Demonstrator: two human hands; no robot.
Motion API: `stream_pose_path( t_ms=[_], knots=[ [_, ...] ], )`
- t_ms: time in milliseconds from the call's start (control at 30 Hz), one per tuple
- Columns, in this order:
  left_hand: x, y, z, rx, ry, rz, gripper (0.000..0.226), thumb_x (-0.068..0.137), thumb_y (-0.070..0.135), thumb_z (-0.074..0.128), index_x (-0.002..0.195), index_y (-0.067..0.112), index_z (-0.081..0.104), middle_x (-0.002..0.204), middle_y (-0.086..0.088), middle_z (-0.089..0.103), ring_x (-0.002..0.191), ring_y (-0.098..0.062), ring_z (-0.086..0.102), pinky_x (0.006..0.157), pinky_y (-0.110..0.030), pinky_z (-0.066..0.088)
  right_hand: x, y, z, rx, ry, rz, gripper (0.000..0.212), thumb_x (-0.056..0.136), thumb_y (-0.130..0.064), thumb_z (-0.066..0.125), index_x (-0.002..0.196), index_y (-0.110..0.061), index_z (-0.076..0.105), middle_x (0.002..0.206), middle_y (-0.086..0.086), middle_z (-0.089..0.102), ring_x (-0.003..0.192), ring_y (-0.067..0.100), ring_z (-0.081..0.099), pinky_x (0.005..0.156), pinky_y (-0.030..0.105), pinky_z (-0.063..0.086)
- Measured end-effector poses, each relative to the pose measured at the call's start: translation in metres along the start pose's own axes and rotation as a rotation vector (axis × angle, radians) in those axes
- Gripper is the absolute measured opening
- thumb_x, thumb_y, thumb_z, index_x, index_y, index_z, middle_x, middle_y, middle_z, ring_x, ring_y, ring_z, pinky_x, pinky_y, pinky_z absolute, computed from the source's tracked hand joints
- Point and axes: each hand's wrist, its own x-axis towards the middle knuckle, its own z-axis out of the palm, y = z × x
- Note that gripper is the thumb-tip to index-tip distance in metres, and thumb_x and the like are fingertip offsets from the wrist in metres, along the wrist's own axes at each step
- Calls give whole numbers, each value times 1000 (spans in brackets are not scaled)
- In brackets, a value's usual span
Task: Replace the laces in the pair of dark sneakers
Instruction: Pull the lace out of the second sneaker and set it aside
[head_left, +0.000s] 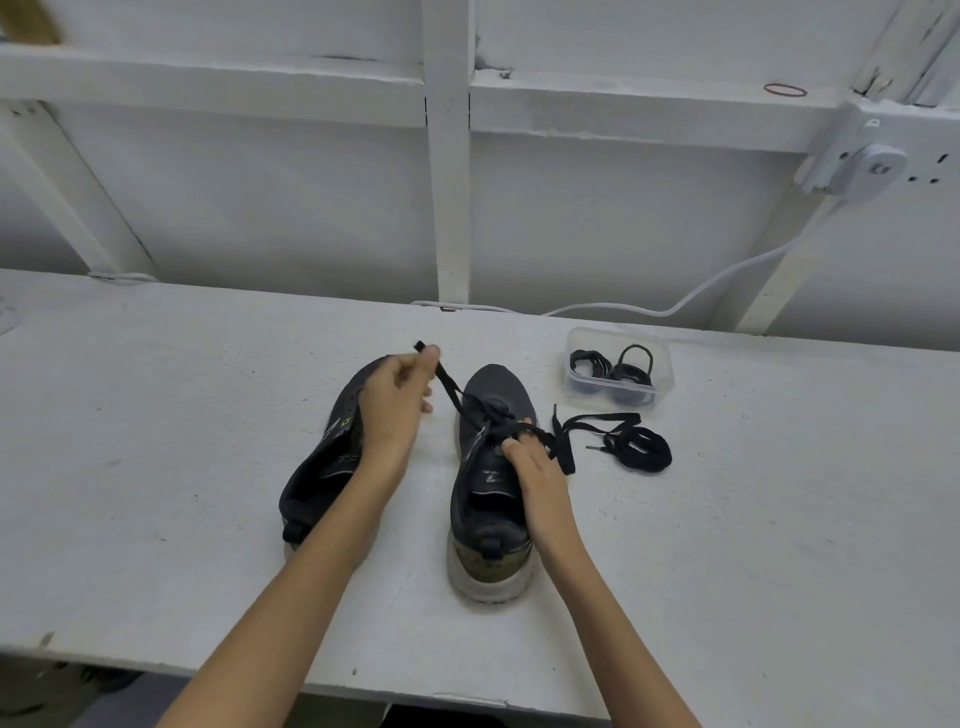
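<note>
Step, as I judge it: unlacing. My left hand (395, 402) pinches the lace (450, 385) end, raised. My right hand (537, 470) rests its fingers on the right sneaker (480, 496), mid-tabletop (156, 467). Next: pull the lace clear of the eyelets.

Nothing is reading clearly. On the right of the pair, the dark grey fabric sneaker w/ pale sole (493, 395) is carrying pale lettering on its tongue label (491, 475), approx. two short lines, too blurred to make out. Beside it, the other dark grey sneaker (317, 478) is showing a faint pale mark on its tongue (345, 460), also illegible.
</note>
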Motion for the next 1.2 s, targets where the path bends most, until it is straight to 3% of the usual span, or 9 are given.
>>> stream_pose_path(
  t_ms=[133, 233, 500, 600, 733, 833, 1000, 1133, 1200],
  knots=[
    [-27, -37, 12, 207, -228, -76, 34, 84, 40, 71, 69, 13, 57, 60, 2, 54, 58, -13, 49, 62, -30, 44, 0, -1, 1, -20, 15, -29, 13, 98, -19, 51, 92, -13, 61, 93, -1, 63, 89, 10, 57, 83, 25, 43],
    [-27, -45, 16, 252, -250, -12, 30, 85, 25, 72, 61, 19, 54, 52, 10, 51, 52, -8, 44, 60, -28, 39, 0, -2, 0, -29, 6, -15, 13, 98, -21, 51, 92, -16, 61, 92, -4, 63, 87, 7, 57, 80, 23, 42],
    [12, 0, 0, -14, 105, 61, 30, 93, 31, 62, 68, 17, 52, 60, 0, 49, 55, -16, 40, 57, -30, 38, 0, 0, -1, -7, 6, 26, 18, 93, -34, 54, 91, -20, 64, 99, 1, 68, 100, 18, 61, 90, 33, 46],
    [-3, -14, 5, 70, -54, -47, 31, 84, 50, 67, 76, 20, 62, 63, 8, 53, 57, -9, 44, 57, -27, 37, 0, -1, 0, -33, 8, 28, 23, 86, -43, 52, 91, -24, 65, 102, 0, 68, 103, 18, 61, 93, 36, 47],
    [-28, -36, 14, 327, -284, -35, 29, 85, 38, 71, 88, 9, 70, 75, 8, 65, 69, -5, 56, 63, -17, 42, 1, -2, 0, -53, 14, 8, 19, 95, -34, 52, 99, -23, 67, 102, -1, 69, 101, 15, 62, 89, 30, 47],
    [-18, -31, 14, 387, -176, 20, 23, 86, 29, 71, 78, 8, 65, 66, 5, 59, 65, -12, 52, 61, -25, 41, 0, -3, -1, -29, 16, 17, 19, 94, -34, 52, 96, -22, 67, 101, -1, 68, 100, 16, 62, 86, 28, 47],
    [13, -4, -1, 75, 135, 27, 29, 90, 34, 65, 68, 19, 54, 62, 2, 53, 59, -15, 46, 65, -37, 42, -2, -3, -2, 1, 0, 27, 15, 98, -26, 52, 95, -19, 65, 100, -2, 67, 98, 14, 62, 84, 24, 47],
    [-6, -6, 5, 66, -42, -60, 26, 90, 42, 62, 82, 18, 58, 71, 2, 54, 59, -11, 46, 53, -25, 39, -1, -3, -1, -18, 16, 26, 17, 98, -25, 52, 95, -14, 64, 96, -5, 65, 94, 10, 60, 77, 16, 42],
    [-20, -21, 11, 164, -194, -103, 25, 88, 44, 64, 88, 19, 62, 76, 6, 57, 65, -7, 50, 58, -22, 41, -2, -3, 0, -22, 17, 15, 16, 98, -24, 52, 96, -16, 64, 96, -5, 65, 93, 8, 60, 77, 14, 42]
  ],
)
